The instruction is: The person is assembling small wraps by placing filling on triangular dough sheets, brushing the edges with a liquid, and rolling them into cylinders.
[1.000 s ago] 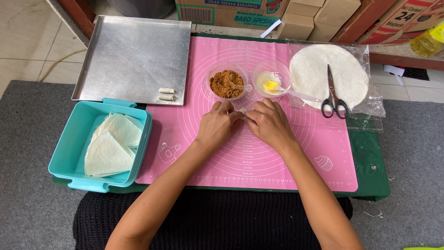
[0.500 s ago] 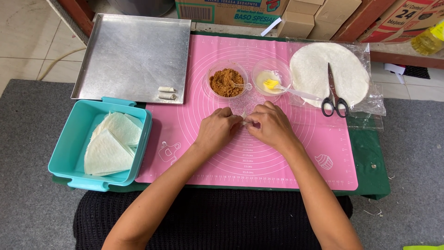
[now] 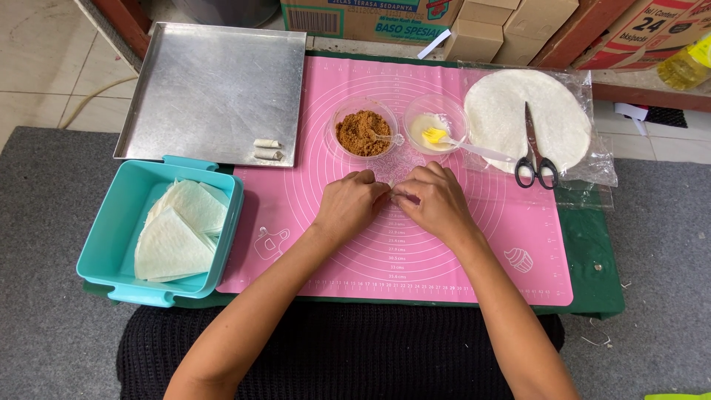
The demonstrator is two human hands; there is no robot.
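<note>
My left hand point(image 3: 349, 202) and my right hand point(image 3: 435, 201) meet over the middle of a pink silicone mat point(image 3: 311, 215), fingertips pinching a small translucent wrapper piece point(image 3: 394, 175) that lies on the mat. Most of the wrapper is hidden under my fingers. Just beyond my hands stand a clear bowl of brown shredded filling point(image 3: 363, 132) with a small spoon in it and a clear bowl of pale paste point(image 3: 433, 123) with a yellow brush. Two small finished rolls point(image 3: 267, 149) lie on the near edge of a metal tray point(image 3: 211, 89).
A teal box point(image 3: 118, 244) with cut triangular wrappers point(image 3: 178, 230) sits at the left. At the right, a stack of round wrappers in plastic point(image 3: 511, 111) carries black-handled scissors point(image 3: 535, 159). Cardboard boxes point(image 3: 370, 18) and a yellow bottle point(image 3: 685, 63) line the far side.
My hands have stayed in the same place on the mat; the fingers have shifted slightly on the wrapper piece.
</note>
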